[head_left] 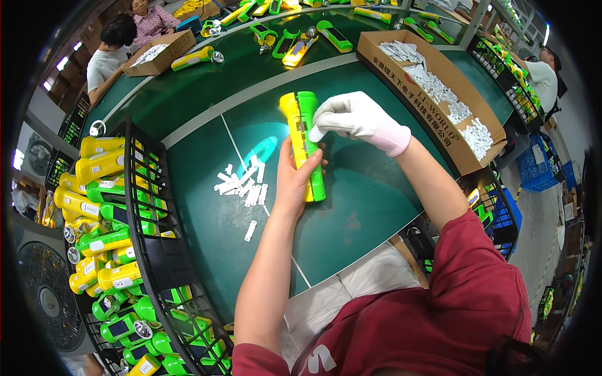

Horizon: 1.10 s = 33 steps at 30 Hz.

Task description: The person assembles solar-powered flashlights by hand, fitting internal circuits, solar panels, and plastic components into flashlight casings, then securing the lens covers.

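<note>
My bare left hand (293, 175) is wrapped round a yellow and green flashlight casing (305, 109), which stands out over the green table with its wide head away from me. Its thumb lies across the casing's green half. In a white glove, my right hand (357, 116) touches the casing's right side, its fingertips pinched together beside a slot there. Whether those fingers hold a small white piece or only the glove shows, I cannot make out. Left of the casing, several small white plastic pieces (253, 194) lie loose on the table.
A black crate (147, 232) full of yellow and green flashlights borders the table on the left. At the right, a long cardboard box (420, 119) holds white pieces. Flashlight parts (285, 47) lie along the far green belt (238, 56); co-workers sit beyond.
</note>
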### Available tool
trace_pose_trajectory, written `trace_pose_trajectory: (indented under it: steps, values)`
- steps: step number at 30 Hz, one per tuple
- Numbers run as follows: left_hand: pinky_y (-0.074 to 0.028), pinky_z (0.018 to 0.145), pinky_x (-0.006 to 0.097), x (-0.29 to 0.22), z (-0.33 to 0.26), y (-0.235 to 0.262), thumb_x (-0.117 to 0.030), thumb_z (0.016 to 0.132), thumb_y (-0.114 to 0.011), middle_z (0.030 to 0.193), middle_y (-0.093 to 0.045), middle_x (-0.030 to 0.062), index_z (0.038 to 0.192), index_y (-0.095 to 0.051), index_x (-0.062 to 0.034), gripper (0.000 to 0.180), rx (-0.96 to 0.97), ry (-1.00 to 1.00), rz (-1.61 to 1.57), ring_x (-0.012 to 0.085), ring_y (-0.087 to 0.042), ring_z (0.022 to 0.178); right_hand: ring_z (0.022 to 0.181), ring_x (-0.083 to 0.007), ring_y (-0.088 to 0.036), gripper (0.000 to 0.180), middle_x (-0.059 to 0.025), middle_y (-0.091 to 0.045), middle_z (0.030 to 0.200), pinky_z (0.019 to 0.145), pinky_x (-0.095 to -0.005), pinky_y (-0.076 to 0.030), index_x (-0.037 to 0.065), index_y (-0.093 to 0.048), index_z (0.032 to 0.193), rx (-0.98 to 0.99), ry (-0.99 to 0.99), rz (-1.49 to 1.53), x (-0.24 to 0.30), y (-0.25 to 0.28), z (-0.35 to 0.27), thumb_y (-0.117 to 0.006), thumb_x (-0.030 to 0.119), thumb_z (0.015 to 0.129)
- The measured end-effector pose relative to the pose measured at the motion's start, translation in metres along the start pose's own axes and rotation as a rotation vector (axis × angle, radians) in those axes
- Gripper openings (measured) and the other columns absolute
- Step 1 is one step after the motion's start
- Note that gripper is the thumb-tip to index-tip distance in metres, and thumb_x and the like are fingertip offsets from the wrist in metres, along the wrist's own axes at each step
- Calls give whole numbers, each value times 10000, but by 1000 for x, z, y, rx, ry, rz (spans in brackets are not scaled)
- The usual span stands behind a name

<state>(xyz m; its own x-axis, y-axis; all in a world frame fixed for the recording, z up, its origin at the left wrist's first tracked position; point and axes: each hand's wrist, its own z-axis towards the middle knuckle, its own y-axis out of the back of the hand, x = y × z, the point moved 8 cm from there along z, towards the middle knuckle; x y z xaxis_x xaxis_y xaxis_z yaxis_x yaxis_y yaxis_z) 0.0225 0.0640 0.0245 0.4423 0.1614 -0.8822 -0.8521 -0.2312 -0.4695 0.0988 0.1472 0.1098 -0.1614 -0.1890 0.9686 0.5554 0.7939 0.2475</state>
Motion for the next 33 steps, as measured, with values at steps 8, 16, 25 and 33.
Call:
trace_pose_trajectory:
  steps: [8, 16, 25, 33]
  values:
    - [-502, 705, 303, -2, 0, -3, -132, 782, -663, 1047, -558, 106, 1241, -343, -84, 562, -18, -27, 40, 166, -585, 831, 673, -85, -603, 166, -54, -668, 716, 667, -227, -459, -27, -657, 778, 127, 113, -310, 23, -14, 12, -601, 127, 753]
    - [-514, 735, 325, -1, 1, -4, -154, 791, -661, 1081, -551, 114, 1252, -338, -82, 567, -1, -23, 37, 180, -589, 845, 600, -156, -582, 144, -73, -630, 658, 592, -278, -451, 20, -647, 735, 340, 225, -727, 41, -32, 21, -583, 150, 728]
    - [-510, 685, 301, -4, 0, -2, -235, 880, -549, 1010, -544, 109, 1177, -354, -84, 387, -50, -64, 52, 154, -573, 789, 699, -285, -603, 365, -98, -610, 793, 599, -336, -466, 86, -556, 1009, 259, 372, -943, 36, -36, 22, -660, 241, 696]
    - [-513, 639, 301, 4, 0, -5, -374, 925, -429, 936, -549, 124, 1135, -342, -88, 365, 9, -13, -10, 166, -579, 696, 797, -335, -607, 599, -136, -551, 1041, 738, -347, -498, 95, -484, 1178, -150, 458, -871, 37, -14, 2, -673, 368, 680]
